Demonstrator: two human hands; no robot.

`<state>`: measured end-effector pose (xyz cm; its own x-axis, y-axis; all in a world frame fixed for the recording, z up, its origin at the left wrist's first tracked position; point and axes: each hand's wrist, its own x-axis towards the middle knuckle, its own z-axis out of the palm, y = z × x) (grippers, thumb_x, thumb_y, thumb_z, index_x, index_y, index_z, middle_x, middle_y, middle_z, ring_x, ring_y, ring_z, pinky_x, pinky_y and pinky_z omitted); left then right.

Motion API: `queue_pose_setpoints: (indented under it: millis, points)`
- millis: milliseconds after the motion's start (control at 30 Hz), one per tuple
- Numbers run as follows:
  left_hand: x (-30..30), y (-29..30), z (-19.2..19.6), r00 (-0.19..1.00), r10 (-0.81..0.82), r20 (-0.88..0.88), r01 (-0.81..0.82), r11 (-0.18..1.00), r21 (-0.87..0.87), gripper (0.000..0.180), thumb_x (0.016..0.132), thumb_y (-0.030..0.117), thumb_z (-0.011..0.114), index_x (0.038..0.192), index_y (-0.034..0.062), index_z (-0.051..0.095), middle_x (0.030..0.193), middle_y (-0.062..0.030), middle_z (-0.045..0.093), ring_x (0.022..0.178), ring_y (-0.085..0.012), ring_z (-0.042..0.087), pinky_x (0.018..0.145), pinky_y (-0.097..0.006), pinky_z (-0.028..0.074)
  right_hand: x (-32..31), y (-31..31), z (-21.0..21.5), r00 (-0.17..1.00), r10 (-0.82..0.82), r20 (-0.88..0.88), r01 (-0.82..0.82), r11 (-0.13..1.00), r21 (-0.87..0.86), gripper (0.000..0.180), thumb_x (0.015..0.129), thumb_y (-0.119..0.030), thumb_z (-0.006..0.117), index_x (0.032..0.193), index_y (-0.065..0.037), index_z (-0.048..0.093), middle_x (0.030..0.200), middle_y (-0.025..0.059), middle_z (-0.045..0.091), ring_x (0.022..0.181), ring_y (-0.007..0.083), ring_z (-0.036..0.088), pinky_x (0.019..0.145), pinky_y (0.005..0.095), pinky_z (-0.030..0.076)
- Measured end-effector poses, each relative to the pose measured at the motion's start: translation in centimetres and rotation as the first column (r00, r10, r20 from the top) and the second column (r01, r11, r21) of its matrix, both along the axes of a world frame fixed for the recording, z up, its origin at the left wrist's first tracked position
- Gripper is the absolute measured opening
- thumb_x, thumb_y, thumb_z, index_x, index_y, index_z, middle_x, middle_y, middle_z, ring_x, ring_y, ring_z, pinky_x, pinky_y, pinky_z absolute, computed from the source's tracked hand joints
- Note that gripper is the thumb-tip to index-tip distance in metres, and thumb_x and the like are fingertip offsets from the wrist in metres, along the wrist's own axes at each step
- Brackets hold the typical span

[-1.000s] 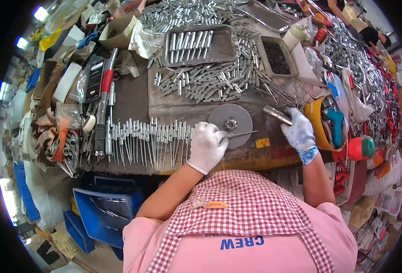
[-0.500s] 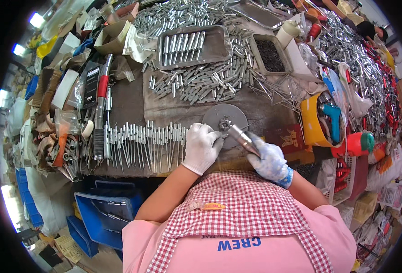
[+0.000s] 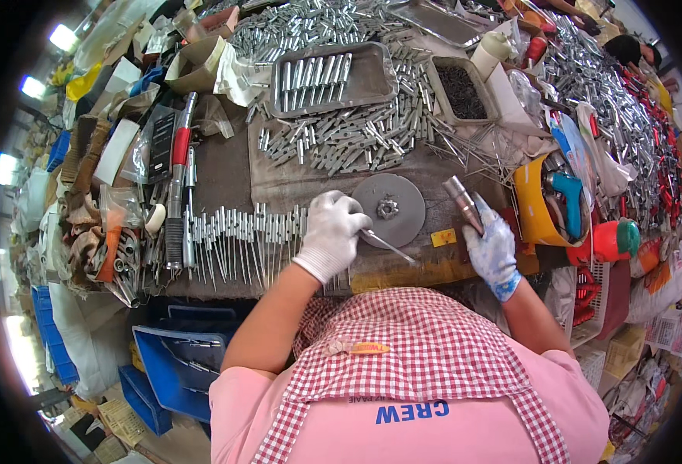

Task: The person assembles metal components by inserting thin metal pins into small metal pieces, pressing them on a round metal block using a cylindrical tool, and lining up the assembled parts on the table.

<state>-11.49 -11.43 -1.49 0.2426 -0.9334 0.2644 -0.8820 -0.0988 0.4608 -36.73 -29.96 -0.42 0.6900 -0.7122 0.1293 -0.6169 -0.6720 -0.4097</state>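
Observation:
My left hand, in a white glove, is closed round a thin metal rod that points down to the right. It is just left of a round grey metal plate with a small toothed metal piece at its middle. Further right, my right hand, in a white and blue glove, grips a thick metal bar, tilted up to the left and apart from the plate. To the left of my left hand, several metal rods with silvery sleeves lie side by side in a row.
A metal tray of silvery tubes sits on a heap of metal parts. A bin of dark small pieces and a yellow container with a teal-handled tool stand to the right. Blue bins are below the bench at left.
My right hand has moved right with the metal bar, away from the plate. My left hand has shifted slightly left and up, and the rod it holds now shows across the plate's lower edge.

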Motion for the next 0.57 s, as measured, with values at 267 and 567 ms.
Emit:
queue_pose_setpoints:
  millis: [267, 567]
  points:
    - [1.0, 0.6, -0.8, 0.917, 0.061, -0.393, -0.079, 0.996, -0.031, 0.035, 0.076, -0.006, 0.057, 0.108, 0.0030, 0.070, 0.123, -0.0154, 0.063, 0.128, -0.0345, 0.051, 0.108, -0.043, 0.043, 8.0, 0.7, 2.0, 0.878, 0.479, 0.001, -0.478, 0.876, -0.066, 0.078, 0.072, -0.027, 0.076, 0.141, -0.003, 0.050, 0.141, 0.0219, 0.049, 0.133, 0.0398, 0.043, 0.114, 0.0482, 0.033]
    - [0.5, 5.6, -2.5, 0.972, 0.179, 0.151, -0.176, 0.984, -0.035, 0.060, 0.075, 0.019, 0.069, 0.128, -0.0043, 0.055, 0.133, -0.0253, 0.055, 0.127, -0.0394, 0.051, 0.112, -0.054, 0.034, 17.2, 3.9, 3.4, 0.530, 0.740, -0.413, -0.769, 0.625, 0.133, 0.096, 0.066, -0.044, 0.076, 0.146, -0.001, 0.042, 0.149, 0.0179, 0.045, 0.145, 0.0306, 0.033, 0.122, 0.0482, 0.021]
